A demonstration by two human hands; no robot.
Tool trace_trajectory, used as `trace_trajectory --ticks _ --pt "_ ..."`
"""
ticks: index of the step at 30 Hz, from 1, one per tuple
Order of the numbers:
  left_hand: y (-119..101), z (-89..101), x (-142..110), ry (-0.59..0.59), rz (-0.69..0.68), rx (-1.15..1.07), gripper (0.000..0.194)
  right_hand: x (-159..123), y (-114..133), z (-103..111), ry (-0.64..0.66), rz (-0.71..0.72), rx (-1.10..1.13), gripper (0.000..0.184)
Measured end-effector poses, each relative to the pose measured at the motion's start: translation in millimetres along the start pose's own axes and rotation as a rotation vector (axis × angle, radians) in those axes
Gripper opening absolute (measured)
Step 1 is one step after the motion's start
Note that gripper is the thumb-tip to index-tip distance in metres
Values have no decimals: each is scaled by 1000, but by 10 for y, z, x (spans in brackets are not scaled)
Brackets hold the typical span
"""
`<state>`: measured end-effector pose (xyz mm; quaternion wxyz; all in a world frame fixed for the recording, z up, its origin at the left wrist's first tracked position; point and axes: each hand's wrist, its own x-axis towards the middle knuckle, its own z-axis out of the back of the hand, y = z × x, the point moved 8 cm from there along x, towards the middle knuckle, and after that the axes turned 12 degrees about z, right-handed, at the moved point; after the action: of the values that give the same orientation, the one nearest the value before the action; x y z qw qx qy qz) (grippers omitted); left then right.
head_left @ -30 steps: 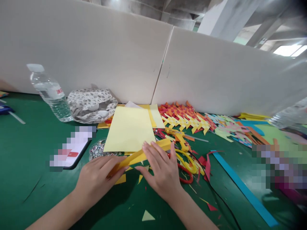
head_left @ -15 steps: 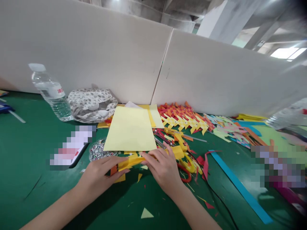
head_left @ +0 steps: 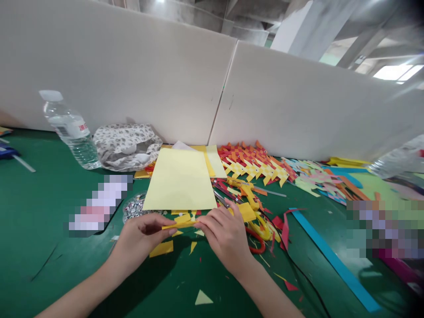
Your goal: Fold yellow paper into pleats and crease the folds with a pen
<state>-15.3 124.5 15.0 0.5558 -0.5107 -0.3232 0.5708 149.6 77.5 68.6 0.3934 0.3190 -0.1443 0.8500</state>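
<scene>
The left hand (head_left: 139,236) and right hand (head_left: 228,234) are both clamped on a yellow strip (head_left: 185,224) — pinched between them — over the table (head_left: 49,265), just nearer than the pale sheet (head_left: 180,179). Scissors (head_left: 259,250) and a glue gun (head_left: 247,192) lie by the right hand; a phone (head_left: 99,207) lies to the left.

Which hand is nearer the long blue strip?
Right. The right hand is to the left of the blue strip, not touching it; the left hand is farther left, beyond the right hand.
</scene>
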Motion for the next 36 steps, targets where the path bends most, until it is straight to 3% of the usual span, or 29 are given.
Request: trace_trajectory --ticks 2,5,9,14,20,24,27,33,36 --pt "-6 -1 -10 -15 -93 93 14 3 21 -3 1 14 -30 22" --pt "-98 -49 -111 -85 -393 343 14 -9 100 -33 11 58 -97 21" --pt "-175 -198 -265 -140 -664 650 19 -28 295 -101 39 162 -152 15" --pt "-300 -236 -410 -153 -908 764 25 -5 323 -35 0 212 -131 11" --pt "-327 -114 -367 -244 -978 851 29 -33 17 4 140 246 -232 23" --pt "-317 -172 -366 -333 -1008 1017 32 -66 -88 -8 123 166 -122 16" --pt "-281 -238 -373 -357 -968 1090 29 -76 -1 -54 101 151 -87 18" --pt "-175 -455 -472 -211 -898 1165 28 -42 370 -133 98 282 -78 21" --pt "-149 -453 -452 -192 -853 1214 32 -1 314 -65 72 261 -55 14"
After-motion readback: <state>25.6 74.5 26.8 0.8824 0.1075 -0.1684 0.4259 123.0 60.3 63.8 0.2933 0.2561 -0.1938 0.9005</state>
